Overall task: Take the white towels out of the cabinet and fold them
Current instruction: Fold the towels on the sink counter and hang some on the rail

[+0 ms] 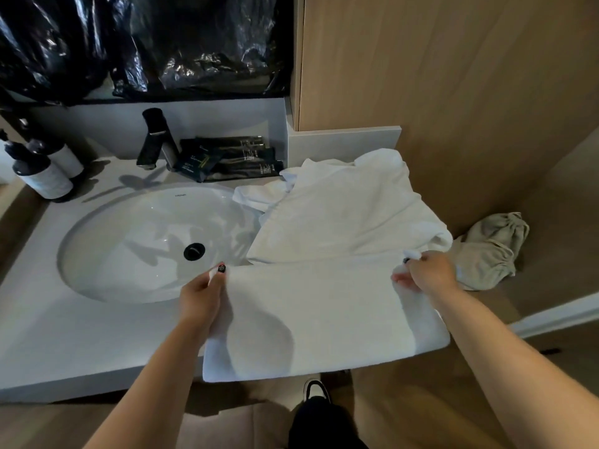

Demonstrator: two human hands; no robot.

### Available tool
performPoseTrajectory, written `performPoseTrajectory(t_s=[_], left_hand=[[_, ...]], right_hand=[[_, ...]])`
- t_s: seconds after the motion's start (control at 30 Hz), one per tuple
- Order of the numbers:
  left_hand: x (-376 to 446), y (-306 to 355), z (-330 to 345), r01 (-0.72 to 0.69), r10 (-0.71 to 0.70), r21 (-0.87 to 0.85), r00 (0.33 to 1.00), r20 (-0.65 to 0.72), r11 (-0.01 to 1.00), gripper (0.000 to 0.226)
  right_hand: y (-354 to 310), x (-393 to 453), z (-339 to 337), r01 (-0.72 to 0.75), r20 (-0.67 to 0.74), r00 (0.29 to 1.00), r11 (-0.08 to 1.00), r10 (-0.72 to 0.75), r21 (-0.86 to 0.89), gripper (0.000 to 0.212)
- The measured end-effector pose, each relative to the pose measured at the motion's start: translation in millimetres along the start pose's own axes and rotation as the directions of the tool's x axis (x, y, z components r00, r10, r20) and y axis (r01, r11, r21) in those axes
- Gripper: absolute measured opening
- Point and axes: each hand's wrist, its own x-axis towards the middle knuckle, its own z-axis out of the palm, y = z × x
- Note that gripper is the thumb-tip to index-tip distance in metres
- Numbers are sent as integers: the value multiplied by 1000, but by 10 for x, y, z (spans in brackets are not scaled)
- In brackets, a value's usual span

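Note:
A white towel (pixel 324 319) lies flat across the right end of the counter (pixel 64 335), its near edge hanging over the front. My left hand (pixel 202 298) pinches its far left corner beside the sink. My right hand (pixel 428 273) grips its far right corner. Behind it a second white towel (pixel 350 209) lies loosely spread and rumpled, reaching the back ledge and partly overlapping the sink's right rim.
An oval white sink (pixel 129 247) with a black drain fills the counter's left half. A black faucet (pixel 152 140), dark sachets (pixel 233 160) and two pump bottles (pixel 45 173) stand at the back. A beige cloth bag (pixel 492 251) lies on the floor, right. Wooden panelling rises behind.

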Motion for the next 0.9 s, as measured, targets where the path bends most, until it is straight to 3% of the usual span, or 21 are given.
performPoseTrajectory(t_s=[0.1,0.13,0.23,0.33,0.4,0.43,0.5,0.67,0.77,0.9], left_hand=[[37,5,94,-109,128,309,991,-42,945,38],[4,17,117,-157,196,406,979,-56,900,46],[-188,-12,232,-418,529,589,848,-18,691,55],[-492,-161,472,-677,673,601,680,289,426,48],[-615,-270,600,-743,589,586,643,490,323,55],[-627,-322,631,-743,547,606,644,535,284,58],[-593,-379,646,-727,504,653,654,565,211,62],[-479,-413,525,-708,441,697,664,605,110,66],[-453,-441,389,-657,414,744,713,565,117,71],[-393,-492,147,-623,395,770,747,534,138,74]], right_hand=[[192,-73,116,113,-98,988,989,-122,-91,12],[251,-137,159,169,-144,973,981,-181,-92,24],[395,-395,352,486,-152,840,847,-521,-215,56],[475,-686,646,767,166,601,506,-782,-394,58],[530,-820,860,881,420,426,263,-801,-392,55],[551,-853,939,894,506,376,160,-776,-419,52],[563,-834,994,861,596,409,75,-691,-504,54],[714,-480,758,790,623,544,95,-562,-605,72],[765,-331,514,714,564,640,132,-522,-687,77],[817,-188,210,654,512,702,165,-495,-738,79]])
